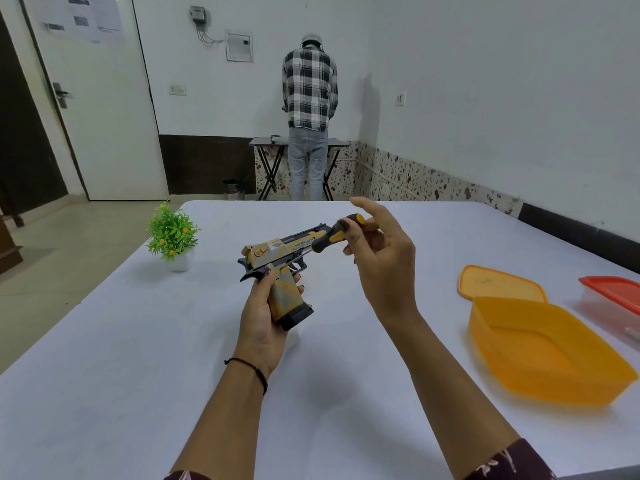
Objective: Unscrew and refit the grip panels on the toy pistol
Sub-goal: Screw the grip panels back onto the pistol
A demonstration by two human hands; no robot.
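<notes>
While the left hand (266, 317) wraps the grip of the toy pistol (282, 268) from the left side, thumb laid up along the rear of the frame and fingertips showing past the front strap, the pistol is held clear above the middle of the tabletop (104, 393). Slide's long axis runs from lower left to upper right, muzzle toward the far right, rear of slide toward the near left. Grip points down and toward the near edge, black magazine base lowest. Tan and grey camouflage grip panel faces the camera; screws too small to make out.

Right hand (377, 254) is raised just right of the pistol, wrist bent, palm facing left. Thumb and middle fingers pinch the black-and-yellow handle of a screwdriver (334, 233); index finger is lifted free and extended upward. Handle lies across the muzzle end, shaft angled down-left toward the trigger guard region; tip contact cannot be told. Both forearms enter from the near edge, a black thread band on the left wrist.

Toward the right edge: an orange container (550, 351), open, its orange lid (498, 282) lying flat just behind it, and a clear box with a red lid (616, 294) partly out of view. Near the far left corner: a small potted plant (173, 237).
</notes>
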